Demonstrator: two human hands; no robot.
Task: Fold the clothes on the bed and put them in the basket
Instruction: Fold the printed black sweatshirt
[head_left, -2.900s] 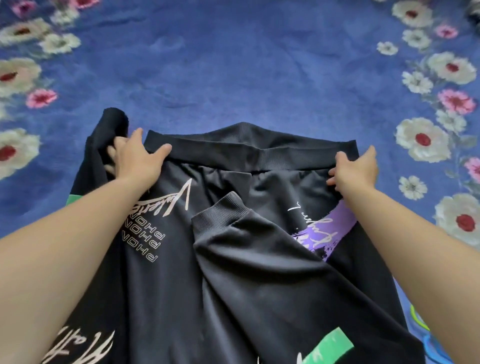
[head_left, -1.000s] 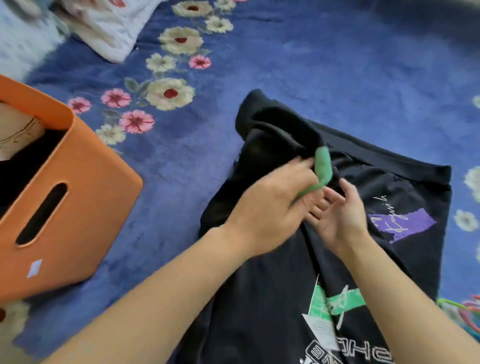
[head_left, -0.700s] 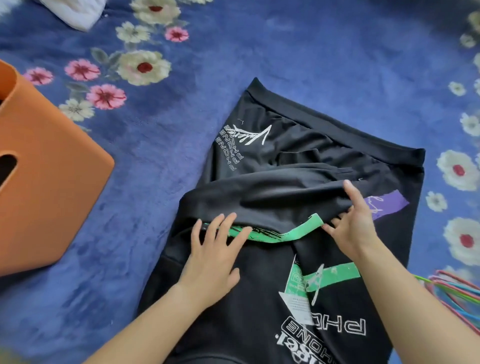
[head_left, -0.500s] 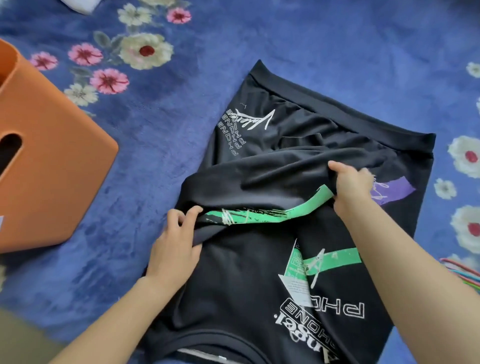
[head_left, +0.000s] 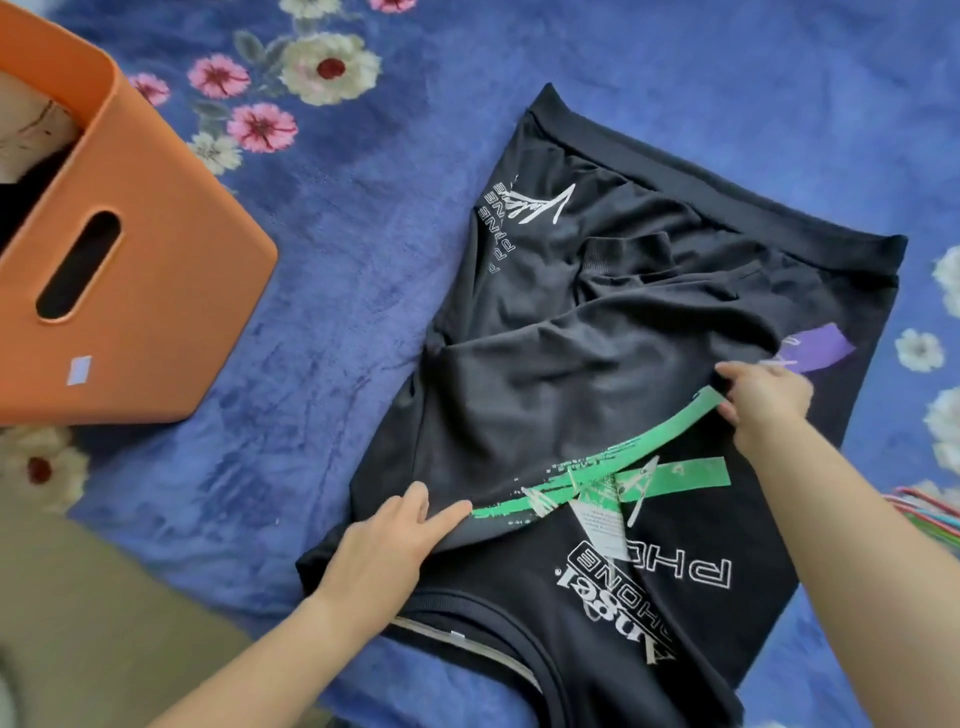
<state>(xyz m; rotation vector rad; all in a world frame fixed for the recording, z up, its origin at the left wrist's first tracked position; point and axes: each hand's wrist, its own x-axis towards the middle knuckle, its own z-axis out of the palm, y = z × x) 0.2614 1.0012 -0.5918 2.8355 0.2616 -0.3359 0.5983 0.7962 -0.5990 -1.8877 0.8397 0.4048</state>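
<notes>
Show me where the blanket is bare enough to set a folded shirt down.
Bare blanket lies between the orange basket and the black sweatshirt, and beyond the sweatshirt's ribbed hem, at the top of the view. Crowded: the right side, where coloured hangers lie near the sweatshirt.

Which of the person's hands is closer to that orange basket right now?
Left. The left hand is on the black sweatshirt at its basket-side edge; the right hand grips fabric on the side away from the orange basket.
</notes>
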